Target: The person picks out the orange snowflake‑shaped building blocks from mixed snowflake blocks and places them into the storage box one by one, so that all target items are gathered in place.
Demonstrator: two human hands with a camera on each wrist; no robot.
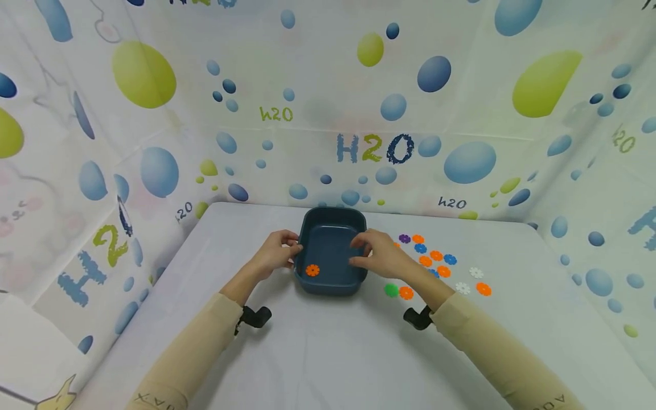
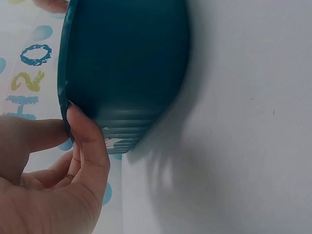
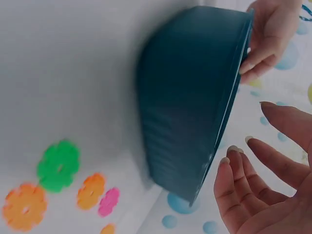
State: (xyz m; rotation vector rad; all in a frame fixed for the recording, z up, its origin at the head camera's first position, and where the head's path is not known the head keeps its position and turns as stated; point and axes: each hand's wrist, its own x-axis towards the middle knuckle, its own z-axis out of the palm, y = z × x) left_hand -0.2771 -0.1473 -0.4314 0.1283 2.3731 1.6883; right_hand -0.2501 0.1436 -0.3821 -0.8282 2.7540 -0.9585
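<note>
My left hand pinches the left rim of a dark blue plastic bin, thumb on one side of its wall and fingers on the other. The left wrist view shows the bin's rim between them. Inside the bin, toward its front left, lies one orange flower-shaped plastic disc. Over the bin's right rim is my right hand, its thumb and fingers spread apart. In the right wrist view, that hand holds nothing and its fingertips are apart from the bin wall.
Several flower-shaped discs lie right of the bin, among them a green disc, a purple disc, a blue disc and a white disc. A patterned curtain hangs behind the white table.
</note>
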